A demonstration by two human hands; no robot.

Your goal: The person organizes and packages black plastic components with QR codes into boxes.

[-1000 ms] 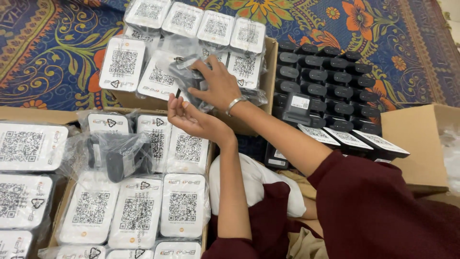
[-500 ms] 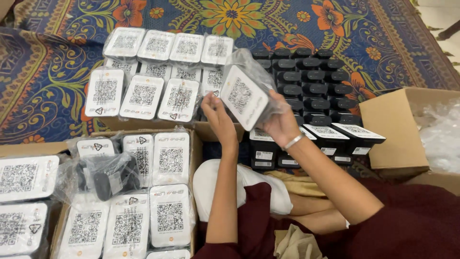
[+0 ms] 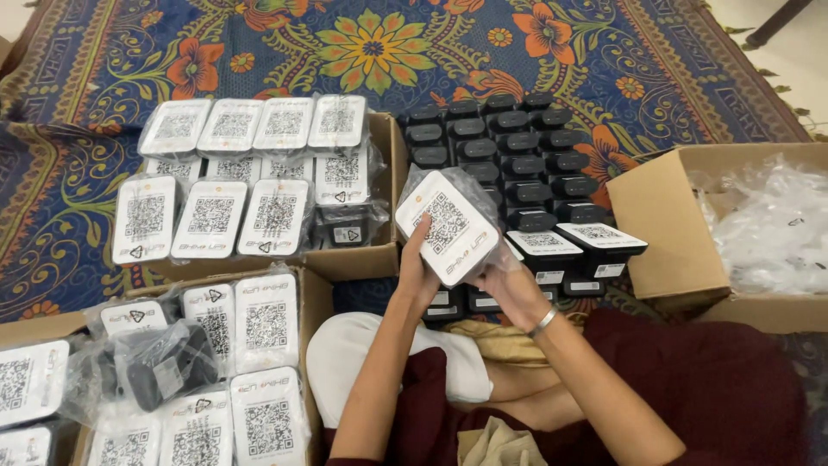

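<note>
You've lifted the white, code-printed device in clear plastic wrap [image 3: 448, 226] out of the cardboard box [image 3: 392, 185] to frame centre; left hand [image 3: 416, 263] & right hand [image 3: 511, 289] now clamp its lower edge.

Blue rug [image 3: 103, 78] with orange floral pattern, white checker-coded device [image 3: 448, 226], black units [image 3: 509, 147], maroon sleeve [image 3: 690, 388]
</note>
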